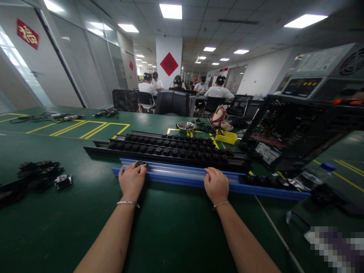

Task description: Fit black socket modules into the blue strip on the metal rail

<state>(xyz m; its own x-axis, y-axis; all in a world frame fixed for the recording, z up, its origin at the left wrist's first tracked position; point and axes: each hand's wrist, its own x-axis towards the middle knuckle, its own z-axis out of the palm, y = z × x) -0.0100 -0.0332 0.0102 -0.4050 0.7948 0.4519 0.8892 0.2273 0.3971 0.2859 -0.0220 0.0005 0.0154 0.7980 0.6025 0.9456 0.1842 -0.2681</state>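
A long blue channel rail [176, 176] lies across the green table in front of me. At its left end my left hand [132, 181] has its fingers closed around a small black round part [139, 163] set in the channel. Farther right, my right hand [216, 185] is curled over the rail's near wall, fingertips inside the channel. Several black parts [267, 181] sit in the rail's right end. Just behind it are black rails [98, 152] filled with rows of similar black round parts [166, 151]. My palms hide parts of the near wall.
Loose black parts [40, 172] and a small silver-and-black part [63, 182] lie at left. A metal bowl [186, 126] and yellow tray [226, 137] stand behind the rails. An open computer case [295, 129] is at right, near a plastic bottle [314, 176]. People sit farther back.
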